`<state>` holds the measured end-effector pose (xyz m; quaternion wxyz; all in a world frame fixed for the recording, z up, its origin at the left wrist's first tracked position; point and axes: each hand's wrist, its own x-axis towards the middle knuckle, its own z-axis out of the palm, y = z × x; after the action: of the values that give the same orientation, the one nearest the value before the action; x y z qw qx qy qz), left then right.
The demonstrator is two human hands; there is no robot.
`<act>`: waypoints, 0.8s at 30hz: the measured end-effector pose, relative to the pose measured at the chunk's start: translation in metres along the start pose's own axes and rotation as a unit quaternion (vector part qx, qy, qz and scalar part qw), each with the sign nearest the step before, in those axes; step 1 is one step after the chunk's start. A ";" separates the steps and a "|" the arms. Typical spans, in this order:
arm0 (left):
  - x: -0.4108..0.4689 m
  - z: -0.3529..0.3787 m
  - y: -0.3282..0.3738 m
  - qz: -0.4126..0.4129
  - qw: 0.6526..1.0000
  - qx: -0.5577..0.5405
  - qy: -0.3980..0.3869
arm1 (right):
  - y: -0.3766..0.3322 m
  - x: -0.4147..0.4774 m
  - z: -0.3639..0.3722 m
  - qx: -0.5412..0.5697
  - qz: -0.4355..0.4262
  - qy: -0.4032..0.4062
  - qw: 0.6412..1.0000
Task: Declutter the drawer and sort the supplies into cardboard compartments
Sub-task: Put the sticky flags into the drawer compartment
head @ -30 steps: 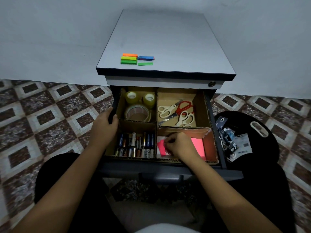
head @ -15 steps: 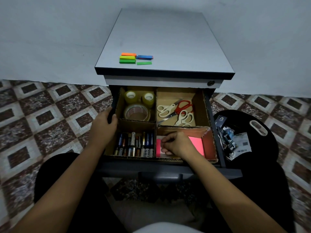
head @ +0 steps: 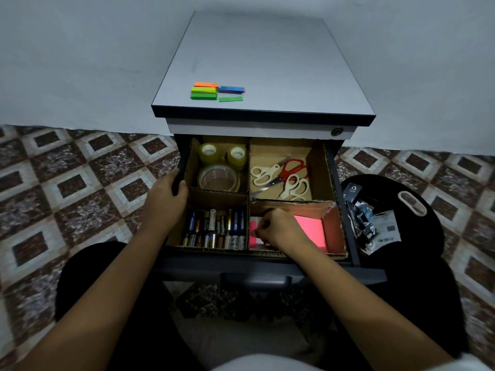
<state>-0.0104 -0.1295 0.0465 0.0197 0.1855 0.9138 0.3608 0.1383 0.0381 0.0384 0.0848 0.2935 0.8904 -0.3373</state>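
Note:
The open drawer (head: 351, 231) holds cardboard compartments (head: 222, 195). Tape rolls (head: 218, 178) fill the back left one, scissors (head: 284, 176) the back right, several batteries (head: 214, 228) the front left. In the front right compartment lie a pink sticky-note pad (head: 310, 230) and a narrow pink pad (head: 253, 234). My right hand (head: 281, 227) is inside it, fingers pinching the narrow pink pad at its left side. My left hand (head: 164, 202) grips the drawer's left wall. Small coloured sticky-flag pads (head: 211, 91) lie on the cabinet top (head: 267, 65).
A black round stool (head: 396, 218) stands to the right of the drawer with torn packaging (head: 369, 226) and a white loop on it. Patterned floor tiles surround the cabinet. My dark-clothed legs flank the drawer front.
My right hand shifted slightly within the front right compartment, working the narrow pink pad down by the divider. The left hand stayed on the drawer wall.

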 end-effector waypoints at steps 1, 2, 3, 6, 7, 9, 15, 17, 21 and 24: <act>0.000 0.000 0.000 0.000 1.000 -0.002 0.000 | 0.000 0.000 0.000 0.001 0.003 0.001 1.000; 0.000 0.000 -0.001 0.000 1.000 -0.003 0.001 | 0.000 0.001 0.000 0.003 0.005 0.003 1.000; 0.000 0.000 -0.001 0.001 1.000 -0.003 0.001 | 0.000 0.001 0.000 0.006 0.006 0.004 1.000; 0.001 0.001 -0.004 0.004 1.000 -0.009 -0.001 | 0.000 0.000 0.001 0.014 0.012 0.008 1.000; 0.001 0.001 -0.005 0.004 1.000 -0.011 -0.002 | 0.000 0.000 0.001 0.017 0.014 0.008 1.000; 0.001 0.001 -0.005 0.001 1.000 -0.016 -0.003 | 0.001 0.000 0.000 0.030 0.016 0.006 0.999; 0.001 0.001 -0.004 -0.001 1.000 -0.013 -0.004 | 0.004 -0.003 0.000 0.159 0.036 -0.027 0.986; 0.001 0.001 -0.004 0.000 1.000 -0.011 -0.004 | 0.005 -0.002 0.000 0.181 0.044 -0.036 0.982; 0.001 0.001 -0.005 0.003 1.000 -0.014 -0.004 | 0.005 -0.002 0.000 0.200 0.054 -0.037 0.978; 0.000 0.001 -0.004 0.004 1.000 -0.016 -0.002 | 0.005 -0.004 -0.001 0.197 0.048 -0.025 0.979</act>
<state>-0.0119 -0.1316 0.0434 0.0233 0.1895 0.9073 0.3746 0.1450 0.0396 0.0377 0.0635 0.3384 0.7891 -0.5086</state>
